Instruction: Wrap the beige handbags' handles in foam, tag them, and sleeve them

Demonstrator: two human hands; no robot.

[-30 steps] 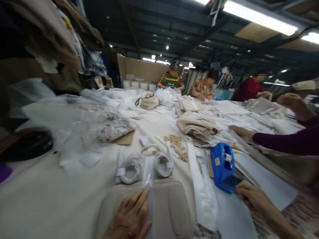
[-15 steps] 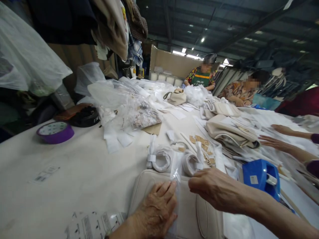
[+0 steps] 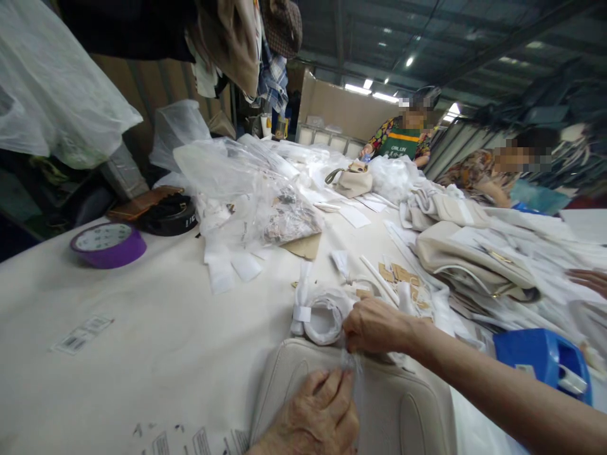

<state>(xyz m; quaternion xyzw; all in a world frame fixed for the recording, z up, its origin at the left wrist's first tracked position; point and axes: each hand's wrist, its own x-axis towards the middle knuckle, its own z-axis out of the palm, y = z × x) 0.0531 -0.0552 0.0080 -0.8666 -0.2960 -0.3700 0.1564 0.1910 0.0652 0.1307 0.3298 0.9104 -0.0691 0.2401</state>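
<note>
A cream handbag [image 3: 384, 398] lies flat on the table in front of me, its lower part cut off by the frame. My left hand [image 3: 317, 411] rests on the bag, its bent fingers drawn together over a clear plastic strip [image 3: 351, 363]. Beyond the bag's far edge my right hand [image 3: 372, 325] is closed in a pinch at the strip's upper end. Just left of those fingers stands a coiled handle [image 3: 324, 319] wrapped in white, with a white band [image 3: 301, 314] beside it. My right hand and forearm hide the second coil.
A purple tape roll [image 3: 109, 245] and a black belt [image 3: 171, 218] lie left. Clear plastic bags [image 3: 246, 183] heap behind. Right are a blue tape dispenser [image 3: 540, 360], stacked cream bags [image 3: 474, 259] and a co-worker's hand [image 3: 590, 278]. Two people work at the back.
My right hand has moved left and away from me, over the strip beside the coiled handle. My left fingers have bent more. The co-worker's arms have mostly left view at right.
</note>
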